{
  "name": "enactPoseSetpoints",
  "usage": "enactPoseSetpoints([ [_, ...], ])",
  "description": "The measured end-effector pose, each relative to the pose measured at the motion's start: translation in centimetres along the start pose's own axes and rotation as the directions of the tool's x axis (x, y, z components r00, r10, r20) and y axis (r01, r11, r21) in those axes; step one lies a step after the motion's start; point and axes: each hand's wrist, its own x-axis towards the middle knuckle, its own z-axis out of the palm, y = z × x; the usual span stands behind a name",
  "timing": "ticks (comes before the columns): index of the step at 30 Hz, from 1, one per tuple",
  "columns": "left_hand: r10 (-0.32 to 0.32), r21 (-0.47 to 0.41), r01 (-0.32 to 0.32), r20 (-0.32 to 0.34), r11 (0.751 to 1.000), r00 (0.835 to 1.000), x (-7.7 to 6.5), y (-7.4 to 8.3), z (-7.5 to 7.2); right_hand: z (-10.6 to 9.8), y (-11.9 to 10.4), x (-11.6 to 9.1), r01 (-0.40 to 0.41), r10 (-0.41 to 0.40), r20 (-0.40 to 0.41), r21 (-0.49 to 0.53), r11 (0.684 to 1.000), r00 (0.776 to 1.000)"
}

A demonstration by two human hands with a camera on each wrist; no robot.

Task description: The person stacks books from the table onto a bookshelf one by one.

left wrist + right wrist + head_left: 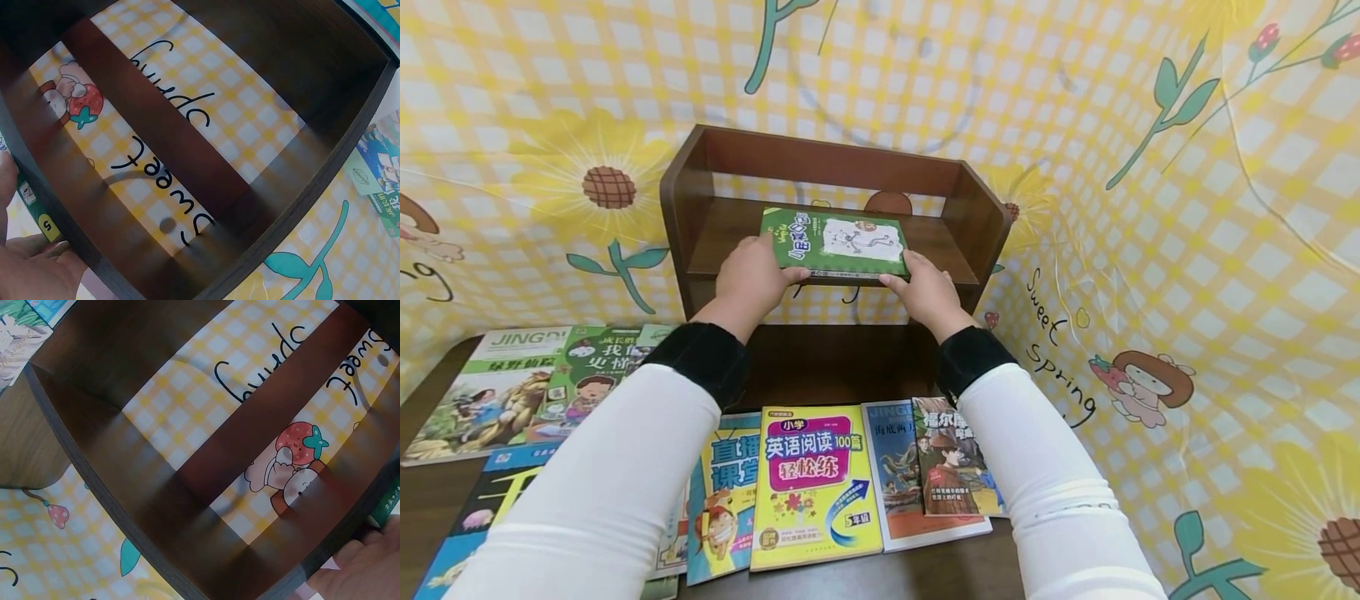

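Both hands hold a green book [835, 242] with a white cartoon panel on its cover, lying flat at the upper level of a brown wooden shelf [711, 237]. My left hand [751, 279] grips its left end, thumb along the front edge and the other fingers around the side. At the opposite end, my right hand [931, 292] grips it the same way. The left wrist view catches the book's green spine [39, 212] beside the shelf's edge; a green corner [389, 503] shows near the right hand in the right wrist view.
Below the shelf, several books lie on the dark table [430, 492], among them a yellow workbook [816, 517], a blue-covered book [891, 467] and an illustrated book [505, 392] at far left. Yellow checked cloth [1075, 250] hangs close behind and to the right.
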Motion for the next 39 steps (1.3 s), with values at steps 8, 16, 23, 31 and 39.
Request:
enactPoseSetpoints([
  [8, -0.031, 0.013, 0.031, 0.007, 0.999, 0.999, 0.17, 0.28, -0.14, 0.12, -0.01, 0.17, -0.001, 0.001, 0.006, -0.011, 1.000, 1.000],
  [16, -0.042, 0.023, 0.042, 0.011, 0.999, 0.999, 0.28, 0.52, -0.16, 0.00, -0.11, 0.33, -0.010, 0.010, 0.024, 0.021, 1.000, 1.000],
  [23, -0.047, 0.007, 0.047, 0.003, 0.999, 0.999, 0.26, 0.61, -0.07, -0.03, -0.09, 0.40, -0.025, 0.024, 0.039, 0.031, 0.999, 0.999],
  [31, -0.040, -0.028, 0.040, -0.013, 0.999, 0.999, 0.04, 0.55, 0.14, 0.50, 0.22, 0.20, 0.004, -0.003, -0.014, 0.035, 0.999, 1.000],
  [39, -0.044, -0.037, 0.043, -0.034, 0.998, 0.998, -0.12, 0.60, 0.32, 0.61, 0.21, 0.08, -0.003, 0.004, -0.033, 0.042, 0.999, 0.999],
])
